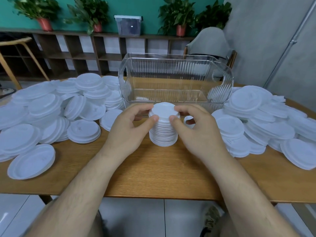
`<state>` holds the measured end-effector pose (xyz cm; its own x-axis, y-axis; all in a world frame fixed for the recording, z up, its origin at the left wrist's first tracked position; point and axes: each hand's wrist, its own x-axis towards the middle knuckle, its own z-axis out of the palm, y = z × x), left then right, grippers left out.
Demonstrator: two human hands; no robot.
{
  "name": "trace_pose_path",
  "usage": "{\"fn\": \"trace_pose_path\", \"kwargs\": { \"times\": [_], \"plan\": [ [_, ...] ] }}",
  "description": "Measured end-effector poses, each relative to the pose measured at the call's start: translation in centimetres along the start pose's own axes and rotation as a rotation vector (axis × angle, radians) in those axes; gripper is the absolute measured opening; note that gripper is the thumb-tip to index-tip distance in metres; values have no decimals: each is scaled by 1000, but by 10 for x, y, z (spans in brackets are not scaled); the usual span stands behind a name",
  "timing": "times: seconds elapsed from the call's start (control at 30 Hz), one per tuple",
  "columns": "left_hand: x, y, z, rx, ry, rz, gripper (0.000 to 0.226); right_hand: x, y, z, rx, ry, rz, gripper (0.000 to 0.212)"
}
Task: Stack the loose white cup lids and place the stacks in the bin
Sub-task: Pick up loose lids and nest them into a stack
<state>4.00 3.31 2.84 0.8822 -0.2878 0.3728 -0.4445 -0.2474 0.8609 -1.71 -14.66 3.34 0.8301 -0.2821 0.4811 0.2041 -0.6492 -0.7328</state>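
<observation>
Hands, left and right, pinching lid stack upright on table, fingertips hidden behind it.

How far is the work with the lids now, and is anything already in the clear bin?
Done: one tall stack of white lids stands on the wooden table. In hand: the left hand and the right hand hold that stack at its top from both sides. Left: the clear ribbed bin looks empty, and big heaps of loose lids remain on the left and on the right.
</observation>
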Motion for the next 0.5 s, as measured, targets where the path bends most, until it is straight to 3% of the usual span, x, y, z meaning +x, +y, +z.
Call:
{"fn": "trace_pose_path", "kwargs": {
  "times": [0.13,0.33,0.5],
  "plan": [
    [0,-2,-1,2,-35,-54,31,-1,-1,-1,-51,-40,-12,33],
    [-5,4,-5,71,49,40,32,-8,-13,2,-90,6,-100,40],
    [-13,1,-28,196,123,86,29,-11,-35,12,-179,133,-242,33]
  ]
}}
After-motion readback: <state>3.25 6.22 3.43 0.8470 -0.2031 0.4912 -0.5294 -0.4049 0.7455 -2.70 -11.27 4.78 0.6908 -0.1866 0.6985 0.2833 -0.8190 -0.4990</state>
